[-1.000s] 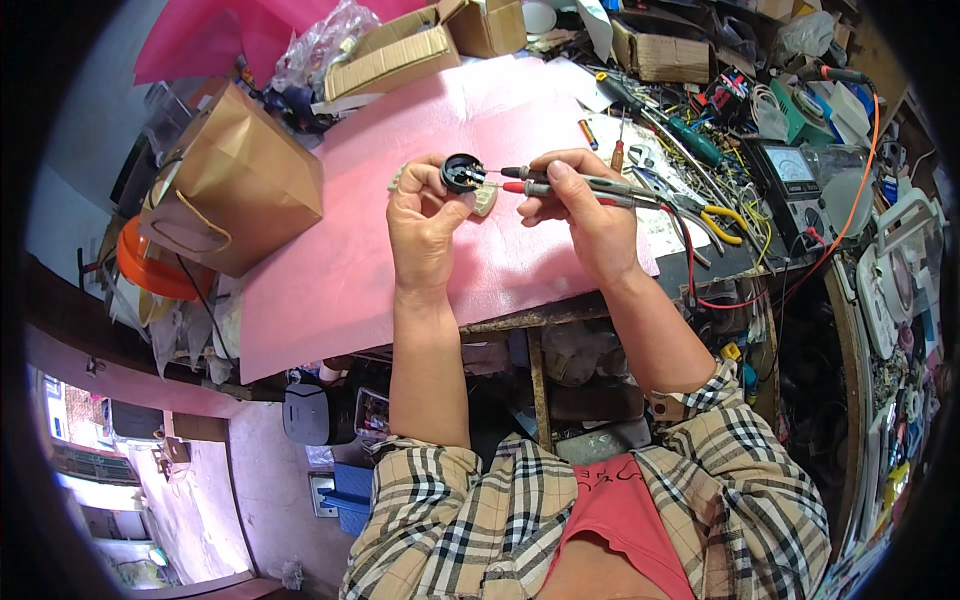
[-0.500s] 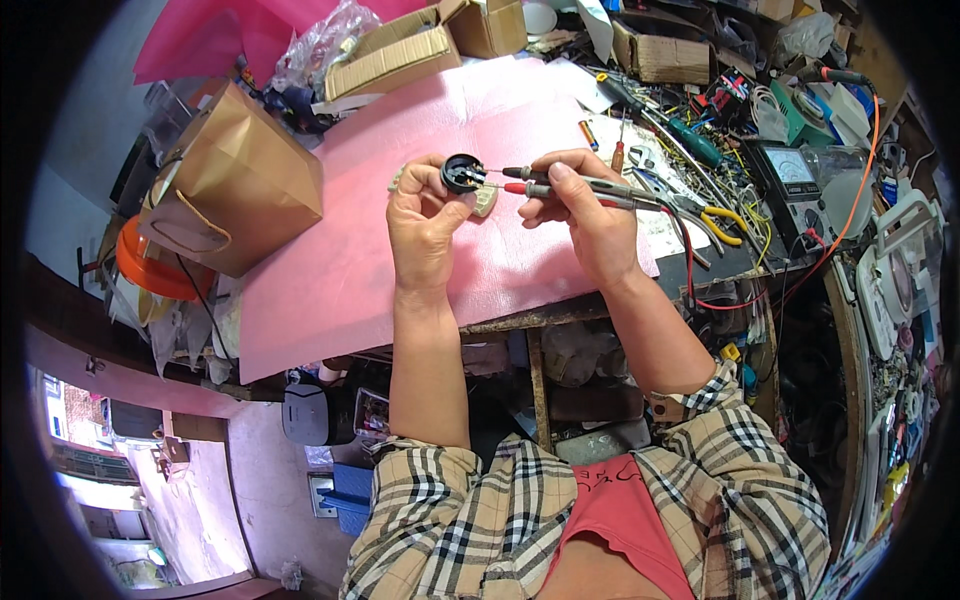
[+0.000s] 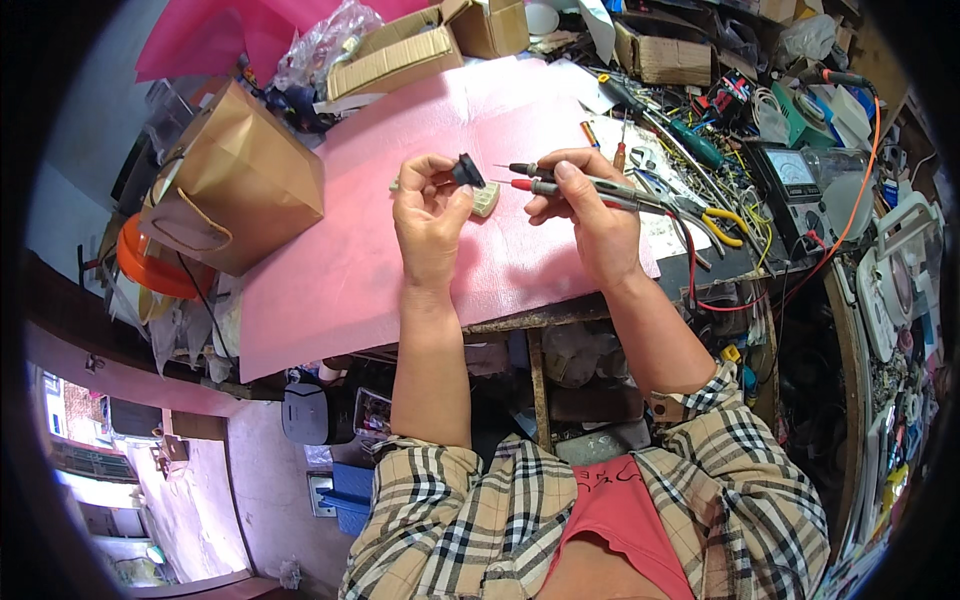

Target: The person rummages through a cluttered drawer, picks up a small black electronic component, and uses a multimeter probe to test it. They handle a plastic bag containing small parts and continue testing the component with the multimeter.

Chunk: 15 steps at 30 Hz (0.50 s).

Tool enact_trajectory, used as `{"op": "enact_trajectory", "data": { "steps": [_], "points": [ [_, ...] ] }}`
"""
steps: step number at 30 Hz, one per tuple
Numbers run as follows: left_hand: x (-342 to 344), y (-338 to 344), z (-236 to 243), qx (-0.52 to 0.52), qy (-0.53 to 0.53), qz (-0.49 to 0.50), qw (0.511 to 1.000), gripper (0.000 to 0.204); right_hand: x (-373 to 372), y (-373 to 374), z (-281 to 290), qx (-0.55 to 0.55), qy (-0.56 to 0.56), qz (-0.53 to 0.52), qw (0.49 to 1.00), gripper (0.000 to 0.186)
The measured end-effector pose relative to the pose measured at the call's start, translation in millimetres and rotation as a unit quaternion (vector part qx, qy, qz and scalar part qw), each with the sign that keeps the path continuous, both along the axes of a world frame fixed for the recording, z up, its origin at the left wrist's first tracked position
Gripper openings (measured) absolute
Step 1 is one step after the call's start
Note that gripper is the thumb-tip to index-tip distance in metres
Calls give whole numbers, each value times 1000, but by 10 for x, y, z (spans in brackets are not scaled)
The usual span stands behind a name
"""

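My left hand (image 3: 430, 215) pinches a small black round part (image 3: 466, 171) above the pink sheet (image 3: 340, 260) that covers the bench. My right hand (image 3: 590, 215) grips two meter probes (image 3: 545, 180), one red and one black, side by side. Their metal tips point left and stop a short way from the black part, with a gap between. A small pale ribbed block (image 3: 486, 200) lies on the sheet just below the part.
A brown paper bag (image 3: 235, 185) stands at the left, cardboard boxes (image 3: 400, 55) at the back. Screwdrivers, yellow-handled pliers (image 3: 715, 222) and an analog meter (image 3: 795, 180) with red leads crowd the right side. An orange bowl (image 3: 150, 270) sits beyond the bench's left edge.
The black part has turned in my left fingers, from face-on to edge-on. The probe tips, close against it before, now sit a little apart from it.
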State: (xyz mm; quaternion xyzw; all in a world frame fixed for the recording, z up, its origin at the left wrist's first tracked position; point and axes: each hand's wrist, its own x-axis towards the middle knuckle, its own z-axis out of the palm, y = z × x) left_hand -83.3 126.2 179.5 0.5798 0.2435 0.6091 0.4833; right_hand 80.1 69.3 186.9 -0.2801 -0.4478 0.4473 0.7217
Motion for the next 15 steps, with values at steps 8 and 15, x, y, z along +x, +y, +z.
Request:
{"op": "enact_trajectory", "data": {
  "steps": [8,15],
  "points": [
    [62,41,-87,157,225,190,943,34,-40,-5,8,-4,-37,-8,999,19],
    [130,-5,-62,200,266,250,909,41,-48,-8,-4,-16,-93,-42,995,19]
  ]
}}
